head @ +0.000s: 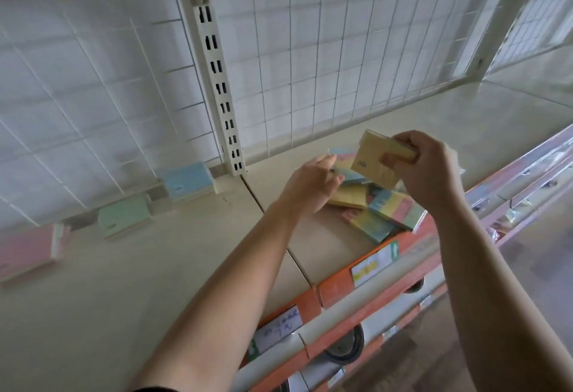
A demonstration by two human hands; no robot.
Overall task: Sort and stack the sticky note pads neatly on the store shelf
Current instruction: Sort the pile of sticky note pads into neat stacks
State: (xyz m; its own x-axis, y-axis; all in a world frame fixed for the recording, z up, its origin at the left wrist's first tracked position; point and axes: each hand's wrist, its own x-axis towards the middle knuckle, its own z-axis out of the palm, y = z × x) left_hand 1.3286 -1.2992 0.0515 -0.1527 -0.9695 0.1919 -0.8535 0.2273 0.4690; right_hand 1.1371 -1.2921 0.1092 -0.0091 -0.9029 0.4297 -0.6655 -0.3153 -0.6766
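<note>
**Yellow pad held above the loose pile, right of the slotted post**

A pale yellow, shrink-wrapped sticky note pad is pinched in the right hand. The thumb is laid on the pad's broad face and the fingers are curled over its far edge. The pad is held tilted, clear of the shelf, to the lower right of the white slotted metal upright post.

Directly under it, a loose pile of mixed yellow, blue, pink and green pads is spread on the beige shelf board, right of the post and close to the orange front edge strip. The outermost pads lie at that edge.

The left hand is stretched to the pile's near side, with the fingers extended. Whether a pad is gripped cannot be told, since the fingertips are blurred against the pile.

Left of the post, three sorted stacks are set along the white wire grid back. A blue stack is nearest the post, then a green stack, then a pink stack farthest out. They are set apart from one another. Bare board is seen in front of these stacks, and also behind the pile towards the grid.
</note>
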